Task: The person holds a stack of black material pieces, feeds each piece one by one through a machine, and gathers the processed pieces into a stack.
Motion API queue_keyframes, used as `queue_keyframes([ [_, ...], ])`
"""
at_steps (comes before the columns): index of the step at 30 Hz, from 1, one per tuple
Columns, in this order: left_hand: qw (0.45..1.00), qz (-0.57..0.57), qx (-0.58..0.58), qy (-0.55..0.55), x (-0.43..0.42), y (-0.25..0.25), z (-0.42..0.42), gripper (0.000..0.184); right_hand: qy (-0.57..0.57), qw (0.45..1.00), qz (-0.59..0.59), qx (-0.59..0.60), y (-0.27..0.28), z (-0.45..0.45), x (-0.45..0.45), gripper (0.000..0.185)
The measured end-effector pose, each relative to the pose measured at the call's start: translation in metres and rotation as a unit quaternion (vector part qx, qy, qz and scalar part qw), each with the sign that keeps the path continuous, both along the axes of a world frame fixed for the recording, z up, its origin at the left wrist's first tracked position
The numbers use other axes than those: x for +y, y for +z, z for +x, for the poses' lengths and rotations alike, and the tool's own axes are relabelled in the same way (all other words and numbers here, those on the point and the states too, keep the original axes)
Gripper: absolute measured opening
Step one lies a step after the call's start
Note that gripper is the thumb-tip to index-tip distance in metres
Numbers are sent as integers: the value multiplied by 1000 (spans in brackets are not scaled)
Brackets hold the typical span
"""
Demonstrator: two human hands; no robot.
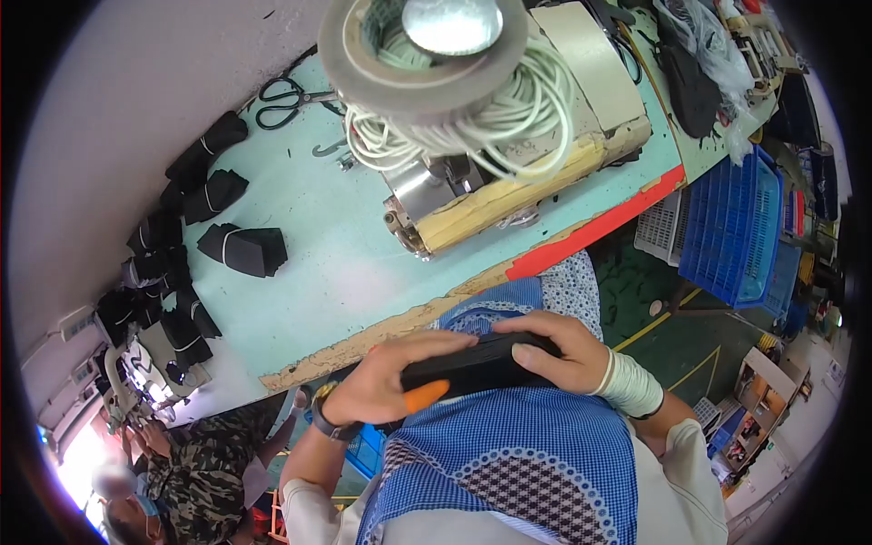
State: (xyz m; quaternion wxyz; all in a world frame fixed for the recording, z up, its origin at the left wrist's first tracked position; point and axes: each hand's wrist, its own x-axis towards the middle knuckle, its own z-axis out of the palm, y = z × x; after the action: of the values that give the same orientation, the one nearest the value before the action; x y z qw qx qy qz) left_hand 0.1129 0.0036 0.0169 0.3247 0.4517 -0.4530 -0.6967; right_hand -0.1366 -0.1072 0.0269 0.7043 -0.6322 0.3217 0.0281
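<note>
Both my hands hold a thick stack of black cloth pieces [481, 363] in front of my apron, at the table's near edge. My left hand [386, 372], with an orange cover on its thumb, closes round the left end. My right hand [559, 352] grips the right end, thumb on the near side and fingers across the top. A thick wrap of pale bands [633, 383] circles my right wrist. On the table [336, 282], a black bundle [243, 251] lies tied with a thin pale band. Several similar bundles are piled along the far left edge.
A sewing machine [527, 195] stands on the table, under a round lamp-like fixture [427, 64] with coiled pale cord [536, 109]. Black-handled scissors [289, 102] lie behind. Blue crates [731, 232] are stacked at right. Another person [195, 463] works at lower left.
</note>
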Motion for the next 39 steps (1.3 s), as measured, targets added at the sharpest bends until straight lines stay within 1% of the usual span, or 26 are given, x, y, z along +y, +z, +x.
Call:
queue_keyframes([
  [1,999,5,-11,32,4,3,-5,53,-14,1000,-7,5,-5,-3,2,51],
  [2,998,13,-20,64,7,6,-12,50,-13,1000,-5,7,-4,-1,2,51],
  [3,992,4,-66,106,7,2,-27,42,-9,999,-37,22,-1,6,2,58],
  [4,992,5,-68,109,5,-1,-27,42,-5,997,-70,33,0,11,-1,65],
  [5,990,-21,-75,122,0,-5,-24,36,-25,999,-36,5,-9,6,-2,73],
  [6,987,-45,-81,133,-5,-7,-22,31,-23,999,-33,5,-10,5,-8,73],
  [7,980,63,-59,180,-13,-1,-18,25,-20,998,-42,-31,-12,5,-20,71],
  [8,975,74,-87,188,-19,-8,-7,24,-16,996,-49,-66,-13,6,-33,68],
  [9,967,119,-97,204,-31,-15,5,21,-23,997,-68,0,-7,8,-49,59],
  [10,965,93,-71,236,-41,-27,18,21,-24,984,-177,-1,-14,10,-65,47],
  [11,959,150,-89,226,-53,-28,33,21,-28,965,-260,1,-17,15,-82,42],
  [12,963,95,-115,226,-64,-30,43,22,-33,939,-342,3,-17,22,-98,37],
  [13,965,99,-172,170,-69,-40,61,21,-32,940,-339,2,-18,27,-112,37],
  [17,975,13,-185,119,-68,-56,103,25,34,903,-427,-37,-30,46,-146,30],
  [19,977,-7,-183,108,-67,-68,112,25,78,865,-495,-40,-39,57,-155,26],
  [24,976,-51,-186,104,-66,-99,109,26,57,866,-482,-119,-50,90,-162,20],
  [26,975,-57,-186,104,-62,-102,108,26,150,855,-493,-61,-34,77,-171,15],
  [27,975,-57,-187,106,-61,-101,109,26,148,814,-555,-83,-18,66,-185,9],
  [28,974,-57,-189,107,-60,-97,109,26,2,813,-577,-70,-7,57,-188,5],
  [29,974,-59,-191,108,-57,-97,111,26,-57,750,-658,-39,10,50,-196,9],
  [30,973,-68,-193,108,-55,-99,111,26,-43,685,-726,-36,13,45,-207,5],
  [32,971,-78,-198,105,-53,-99,112,26,41,714,-699,-19,-19,43,-208,6],
  [33,971,-81,-200,103,-52,-99,112,26,89,726,-682,-13,-33,49,-198,12],
  [36,970,-93,-201,103,-46,-107,112,27,34,792,-601,-98,-46,84,-158,17],
  [38,968,-102,-202,105,-43,-114,110,27,73,829,-548,-84,-52,95,-153,18],
  [39,967,-107,-204,108,-40,-119,108,27,140,841,-521,-44,-48,88,-160,17],
])
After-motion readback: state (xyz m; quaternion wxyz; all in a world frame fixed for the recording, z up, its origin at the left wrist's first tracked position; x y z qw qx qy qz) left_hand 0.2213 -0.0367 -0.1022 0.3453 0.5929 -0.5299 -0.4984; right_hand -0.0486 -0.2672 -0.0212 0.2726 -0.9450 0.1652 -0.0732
